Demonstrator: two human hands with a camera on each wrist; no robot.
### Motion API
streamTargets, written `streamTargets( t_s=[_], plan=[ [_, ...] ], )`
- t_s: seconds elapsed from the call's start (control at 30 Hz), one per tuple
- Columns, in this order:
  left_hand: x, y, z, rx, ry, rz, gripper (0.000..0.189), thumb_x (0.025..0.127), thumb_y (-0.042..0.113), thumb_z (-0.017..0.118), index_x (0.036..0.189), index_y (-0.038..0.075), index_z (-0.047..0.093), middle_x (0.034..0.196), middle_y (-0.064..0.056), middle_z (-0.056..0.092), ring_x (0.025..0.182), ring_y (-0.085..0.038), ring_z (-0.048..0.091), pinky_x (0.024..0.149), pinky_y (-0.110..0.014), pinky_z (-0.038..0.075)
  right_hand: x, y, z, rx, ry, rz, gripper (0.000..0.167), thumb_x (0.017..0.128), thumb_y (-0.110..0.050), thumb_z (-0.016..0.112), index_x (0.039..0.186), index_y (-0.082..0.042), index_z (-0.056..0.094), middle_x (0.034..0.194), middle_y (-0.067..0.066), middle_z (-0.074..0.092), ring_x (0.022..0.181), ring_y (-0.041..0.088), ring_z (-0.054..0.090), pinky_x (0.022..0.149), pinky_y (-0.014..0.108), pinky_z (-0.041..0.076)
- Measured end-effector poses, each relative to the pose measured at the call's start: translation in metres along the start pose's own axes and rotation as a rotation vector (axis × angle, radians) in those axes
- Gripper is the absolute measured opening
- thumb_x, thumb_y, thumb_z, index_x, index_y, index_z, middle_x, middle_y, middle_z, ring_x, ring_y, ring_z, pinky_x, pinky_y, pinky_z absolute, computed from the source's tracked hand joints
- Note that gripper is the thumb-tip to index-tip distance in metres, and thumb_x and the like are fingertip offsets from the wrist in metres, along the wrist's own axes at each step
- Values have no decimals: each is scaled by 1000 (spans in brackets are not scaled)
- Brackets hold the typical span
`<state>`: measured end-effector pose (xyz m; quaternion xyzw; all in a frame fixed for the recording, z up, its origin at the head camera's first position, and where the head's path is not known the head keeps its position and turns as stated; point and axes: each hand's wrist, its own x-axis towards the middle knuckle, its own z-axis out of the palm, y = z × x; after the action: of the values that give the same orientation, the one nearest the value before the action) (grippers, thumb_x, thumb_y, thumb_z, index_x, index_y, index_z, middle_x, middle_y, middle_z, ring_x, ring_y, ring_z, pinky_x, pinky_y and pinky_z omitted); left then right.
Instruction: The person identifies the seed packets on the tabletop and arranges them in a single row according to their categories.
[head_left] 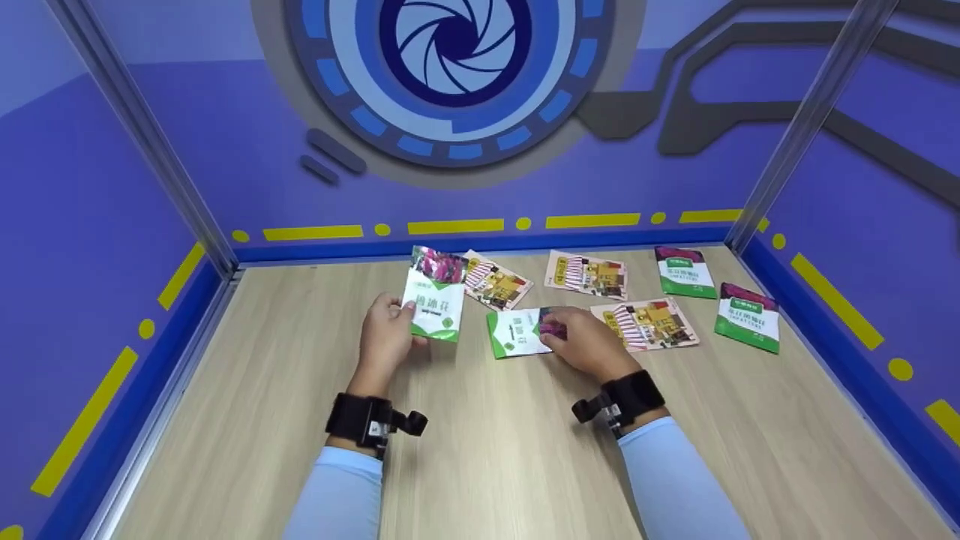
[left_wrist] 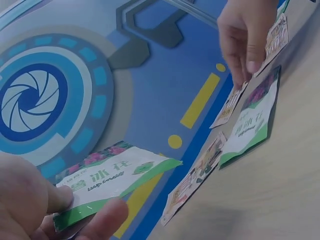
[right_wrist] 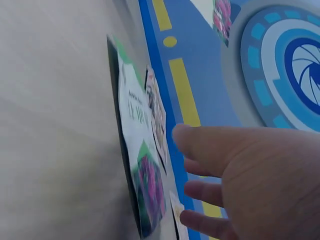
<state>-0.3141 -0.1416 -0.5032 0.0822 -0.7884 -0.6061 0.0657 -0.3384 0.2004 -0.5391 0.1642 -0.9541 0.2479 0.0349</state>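
Observation:
My left hand (head_left: pixel 384 336) pinches a white and green seed packet (head_left: pixel 433 311) with pink flowers printed on it, thumb on the front. The left wrist view shows this packet tilted and raised off the table. A matching seed packet (head_left: pixel 514 335) lies on the table between the hands. My right hand (head_left: pixel 591 343) hovers over that packet's flower end, covering part of it in the head view. In the right wrist view a gap shows between the fingers (right_wrist: pixel 202 192) and the packet (right_wrist: pixel 134 115); nothing is held there.
Cream packets with a yellow shop picture lie behind the hands: one at left (head_left: pixel 499 283), one in the middle (head_left: pixel 589 274), one beside the right hand (head_left: pixel 656 324). Two green and purple packets (head_left: pixel 686 272) (head_left: pixel 748 319) lie at right. Blue walls (head_left: pixel 480 202) enclose the wooden table (head_left: pixel 495 450).

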Motion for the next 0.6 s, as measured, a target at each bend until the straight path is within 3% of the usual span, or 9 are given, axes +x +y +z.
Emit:
streamTargets(
  t_s=[0.1,0.2,0.37,0.47,0.6],
  plan=[
    [0,-2,5,15,20,11,18,104,22,55,109,5,54,90,-13,70,70,-40,71,54,-34,51,2,-11,1,53,30,6,37,93,-40,71,117,-12,72,114,6,69,102,23,64,89,42,51],
    [0,-3,8,25,22,13,18,104,23,56,108,5,54,90,-13,70,71,-39,71,55,-33,51,4,-22,3,126,73,18,40,93,-42,71,119,-11,71,115,7,70,106,26,66,91,44,52],
    [-3,1,15,-27,9,7,17,104,21,55,106,5,53,89,-13,70,69,-33,70,56,-34,51,9,-38,7,310,127,31,28,96,-35,68,111,-12,73,103,-1,72,97,19,67,87,42,52],
    [-5,5,19,-102,-12,10,16,104,17,55,106,2,53,89,-16,69,69,-31,69,58,-35,55,13,-50,10,420,125,33,23,98,-28,66,111,-11,73,98,-3,71,92,16,65,85,39,52],
    [-7,9,22,-160,-31,24,15,104,15,55,106,0,53,88,-17,70,66,-29,70,53,-32,53,14,-70,14,466,69,4,28,100,-28,65,122,-12,70,98,-5,69,93,14,64,80,36,53]
  ],
)
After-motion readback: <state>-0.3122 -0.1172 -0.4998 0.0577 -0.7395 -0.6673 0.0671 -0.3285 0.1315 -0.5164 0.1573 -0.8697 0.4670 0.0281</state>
